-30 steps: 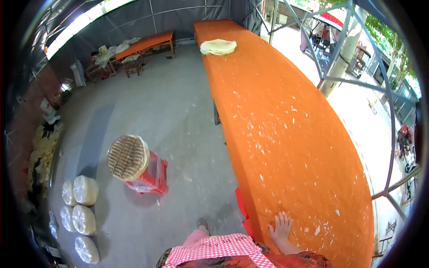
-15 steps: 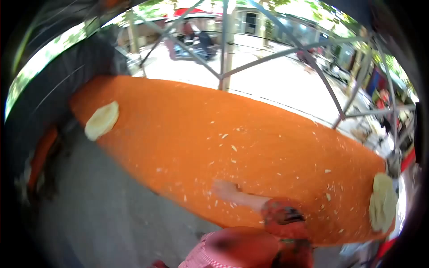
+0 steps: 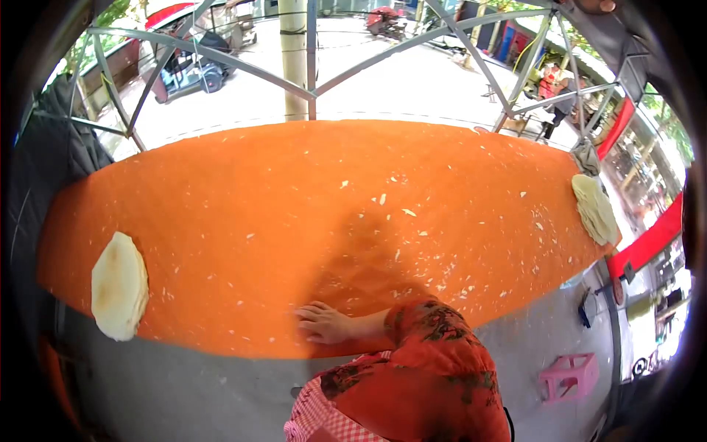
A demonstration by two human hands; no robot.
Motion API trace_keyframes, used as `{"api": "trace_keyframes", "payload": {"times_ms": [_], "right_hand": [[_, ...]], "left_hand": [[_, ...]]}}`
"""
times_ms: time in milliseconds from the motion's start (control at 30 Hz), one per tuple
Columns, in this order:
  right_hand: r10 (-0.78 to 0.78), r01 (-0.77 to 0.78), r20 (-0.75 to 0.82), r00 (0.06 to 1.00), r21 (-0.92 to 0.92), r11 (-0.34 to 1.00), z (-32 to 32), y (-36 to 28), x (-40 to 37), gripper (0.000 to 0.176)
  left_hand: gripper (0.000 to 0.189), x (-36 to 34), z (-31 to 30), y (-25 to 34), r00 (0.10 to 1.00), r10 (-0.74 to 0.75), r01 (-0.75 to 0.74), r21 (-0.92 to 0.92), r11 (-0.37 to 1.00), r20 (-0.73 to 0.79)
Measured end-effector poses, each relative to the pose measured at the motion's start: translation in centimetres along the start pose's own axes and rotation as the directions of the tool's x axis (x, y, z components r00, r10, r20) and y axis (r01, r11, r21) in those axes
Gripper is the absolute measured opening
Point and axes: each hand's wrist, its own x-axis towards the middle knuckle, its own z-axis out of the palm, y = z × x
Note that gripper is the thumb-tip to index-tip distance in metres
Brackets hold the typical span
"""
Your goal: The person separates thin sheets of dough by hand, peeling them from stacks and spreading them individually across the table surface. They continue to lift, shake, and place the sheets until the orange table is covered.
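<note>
My right hand (image 3: 324,323) rests on the near edge of the orange tabletop (image 3: 243,184), fingers apart and pointing left, with small pale flakes around it. Nothing shows in its grip. My left hand is out of sight. At the left end of the tabletop lies a stack of round, pale flatbreads (image 3: 119,287), lightly browned on top and reaching the near edge. Another pile of flatbreads (image 3: 593,210) sits at the far right end, away from my hand.
Grey metal bars (image 3: 313,66) cross behind the table. A crumpled grey cloth (image 3: 585,157) is at the right back corner. On the floor to the right stands a pink stool (image 3: 569,378). A person (image 3: 563,103) and parked vehicles are outside.
The view has swung to the right, so the stool and more floor now show. My right hand has moved nearer the table's front edge, its fingers now clearly spread.
</note>
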Motion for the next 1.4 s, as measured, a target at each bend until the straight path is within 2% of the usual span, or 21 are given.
{"api": "trace_keyframes", "payload": {"times_ms": [100, 200, 233, 300, 333, 367, 433, 500, 567, 600, 667, 733, 800, 867, 933, 967, 1067, 1100, 1200, 1233, 1400], "right_hand": [[0.064, -0.059, 0.057, 0.996, -0.088, 0.994, -0.9, -0.9, 1.2, 0.040], [0.141, -0.140, 0.089, 0.986, -0.014, 0.990, 0.3, -1.2, 1.2, 0.036], [0.228, -0.219, 0.171, 0.958, -0.071, 0.973, 0.1, -1.6, 1.4, 0.033], [0.106, -0.092, 0.117, 0.987, -0.123, 0.988, 0.4, -0.4, 2.5, 0.030], [0.093, -0.072, 0.125, 0.988, -0.160, 0.984, 0.2, -1.0, 3.6, 0.027], [0.097, -0.072, 0.135, 0.986, -0.178, 0.981, 0.6, -1.0, 4.3, 0.027], [0.134, -0.094, 0.188, 0.973, -0.208, 0.973, 0.4, -1.6, 5.2, 0.024], [0.164, -0.112, 0.225, 0.960, -0.227, 0.967, -0.3, -1.5, 7.6, 0.018], [0.224, -0.169, 0.220, 0.949, -0.243, 0.955, 0.3, -1.2, 8.6, 0.011], [0.354, -0.323, 0.150, 0.923, -0.198, 0.926, 1.5, -1.9, 10.4, 0.008], [0.579, -0.578, 0.022, 0.815, -0.032, 0.815, 3.7, -2.1, 16.5, 0.006], [0.730, -0.679, -0.087, 0.678, 0.306, 0.667, 6.8, -2.5, 24.4, 0.006], [0.760, -0.536, 0.054, 0.648, 0.741, 0.404, 11.9, -3.7, 34.0, 0.014], [0.747, -0.518, 0.238, 0.620, 0.840, 0.163, 15.7, -8.1, 43.6, 0.024], [0.709, -0.480, 0.413, 0.572, 0.869, -0.118, 19.5, -11.1, 50.1, 0.037], [0.690, -0.472, 0.483, 0.539, 0.852, -0.227, 21.0, -11.8, 52.5, 0.042], [0.715, -0.422, 0.543, 0.440, 0.828, -0.369, 21.2, -14.9, 58.3, 0.051], [0.773, -0.387, 0.391, 0.499, 0.899, -0.205, 23.1, -14.6, 58.4, 0.060], [0.793, -0.452, 0.532, 0.298, 0.810, -0.373, 23.6, -13.8, 58.7, 0.069], [0.778, -0.415, 0.531, 0.336, 0.825, -0.384, 24.1, -13.5, 58.4, 0.076], [0.687, -0.291, 0.665, 0.293, 0.747, -0.598, 24.5, -13.4, 59.0, 0.079]], "left_hand": [[0.040, 7.7, -6.8, 4.3, 0.999, -0.048, 0.047, 0.005, 0.999, 0.009], [0.042, 14.9, -15.4, 4.5, 0.999, -0.051, 0.052, -0.038, 0.998, 0.014], [0.043, 17.9, -18.1, 3.9, 0.999, -0.002, 0.004, -0.051, 0.999, 0.039], [0.044, 23.7, -23.3, 4.0, 0.982, 0.181, -0.175, -0.114, 0.978, 0.046], [0.032, 22.3, -22.9, 12.4, 0.921, 0.388, -0.390, -0.075, 0.918, -0.038], [0.030, 25.5, -23.6, 18.4, 0.966, 0.204, -0.253, -0.434, 0.865, -0.157], [0.034, 25.9, -25.2, 28.6, 0.929, 0.314, -0.369, -0.526, 0.766, -0.195], [0.049, 25.4, -26.2, 35.5, 0.928, 0.272, -0.368, -0.518, 0.773, -0.253], [0.058, 27.5, -27.4, 38.6, 0.966, 0.155, -0.250, -0.599, 0.761, -0.206], [0.063, 29.2, -28.3, 40.0, 0.981, 0.096, -0.182, -0.634, 0.752, -0.168], [0.074, 32.2, -29.1, 43.7, 0.978, 0.152, -0.207, -0.663, 0.720, -0.141], [0.075, 34.5, -28.5, 48.3, 0.982, 0.161, -0.179, -0.733, 0.656, -0.097], [0.076, 36.1, -28.4, 51.4, 0.974, 0.225, -0.124, -0.792, 0.598, 0.017], [0.077, 36.7, -28.1, 54.8, 0.921, 0.336, -0.033, -0.817, 0.576, 0.199], [0.078, 35.4, -27.5, 57.2, 0.878, 0.435, -0.145, -0.754, 0.640, 0.200], [0.078, 34.8, -27.6, 58.2, 0.880, 0.398, -0.048, -0.784, 0.619, 0.261], [0.079, 34.4, -29.1, 58.9, 0.847, 0.302, 0.180, -0.771, 0.611, 0.437], [0.081, 34.1, -29.5, 59.5, 0.857, 0.248, 0.221, -0.757, 0.615, 0.451], [0.085, 32.9, -29.7, 61.0, 0.841, 0.277, 0.219, -0.760, 0.612, 0.465], [0.087, 32.2, -29.9, 61.7, 0.816, 0.293, 0.246, -0.759, 0.603, 0.498], [0.091, 31.5, -31.1, 63.7, 0.635, 0.377, 0.419, -0.710, 0.566, 0.675]]}}
